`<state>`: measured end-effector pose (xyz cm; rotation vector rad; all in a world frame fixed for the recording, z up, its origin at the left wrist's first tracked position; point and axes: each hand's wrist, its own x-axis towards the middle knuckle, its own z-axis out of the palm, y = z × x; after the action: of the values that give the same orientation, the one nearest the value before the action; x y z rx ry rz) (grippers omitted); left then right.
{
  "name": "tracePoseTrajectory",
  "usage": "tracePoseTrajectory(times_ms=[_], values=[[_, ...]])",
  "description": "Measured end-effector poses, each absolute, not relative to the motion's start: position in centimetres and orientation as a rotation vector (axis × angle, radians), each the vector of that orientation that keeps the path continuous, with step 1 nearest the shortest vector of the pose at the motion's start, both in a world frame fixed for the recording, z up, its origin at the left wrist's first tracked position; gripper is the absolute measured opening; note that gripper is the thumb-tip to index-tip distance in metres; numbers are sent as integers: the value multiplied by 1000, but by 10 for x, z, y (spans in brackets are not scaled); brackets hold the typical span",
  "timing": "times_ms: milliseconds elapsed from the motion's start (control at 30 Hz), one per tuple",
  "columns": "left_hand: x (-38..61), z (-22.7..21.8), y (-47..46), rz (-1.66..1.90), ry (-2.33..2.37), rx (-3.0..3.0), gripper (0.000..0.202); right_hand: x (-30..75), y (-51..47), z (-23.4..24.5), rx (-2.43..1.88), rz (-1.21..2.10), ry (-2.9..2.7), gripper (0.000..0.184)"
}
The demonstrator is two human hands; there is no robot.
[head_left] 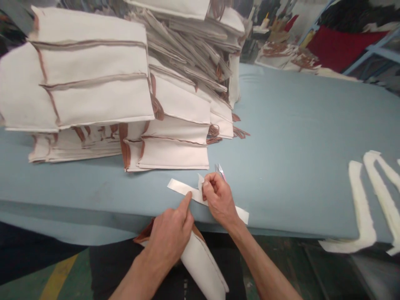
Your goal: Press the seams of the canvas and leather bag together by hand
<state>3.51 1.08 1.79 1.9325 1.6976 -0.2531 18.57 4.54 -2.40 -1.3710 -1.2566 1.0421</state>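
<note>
A narrow white strip [180, 187] lies along the table's front edge. The index fingertip of my left hand [171, 231] presses on it; the other fingers curl under and are partly hidden. My right hand [218, 198] is closed, thumb against fingers, in a pinch on a thin whitish flap [200, 181] that stands up from the strip. Just behind the right hand, thread snips [220, 171] show their pointed blades. Below my left hand, a white fabric piece with brown edging [203, 260] rests over my lap; whether the left fingers touch it, I cannot tell.
Stacks of white fabric pieces with brown trim [103, 98] rise at the left and middle of the blue-grey table [296, 137]. Crumpled white strips [362, 208] hang over the right front edge. More fabric pieces [281, 56] and a red cloth [340, 48] are at the far right.
</note>
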Motion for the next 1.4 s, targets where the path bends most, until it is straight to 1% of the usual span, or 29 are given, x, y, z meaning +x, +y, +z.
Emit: tracePoseTrajectory(times_ms=[167, 333, 500, 633, 800, 967, 1100, 1233, 1400], values=[[36, 17, 14, -284, 1712, 1960, 54, 207, 40, -4, -1327, 1007, -1199, 18], [37, 18, 14, -311, 1721, 1980, 54, 229, 37, -5, -1256, 1120, -1064, 38], [38, 18, 13, -323, 1739, 2010, 54, 255, 11, -3, -1261, 1052, -947, 41], [38, 18, 12, -346, 1749, 2052, 54, 277, -18, 0, -1333, 925, -846, 39], [41, 21, 11, -387, 1762, 2116, 55, 312, -40, -6, -1459, 822, -760, 44], [44, 22, 12, -432, 1789, 2127, 56, 384, -91, -8, -1689, 747, -649, 50], [43, 20, 13, -425, 1801, 2097, 56, 442, -151, -4, -1826, 625, -426, 55], [36, 8, 10, -284, 1832, 2076, 57, 446, -184, -3, -1808, 556, -217, 56], [22, -18, -6, 251, 1829, 2017, 59, 383, -161, -2, -1693, 771, -310, 50]])
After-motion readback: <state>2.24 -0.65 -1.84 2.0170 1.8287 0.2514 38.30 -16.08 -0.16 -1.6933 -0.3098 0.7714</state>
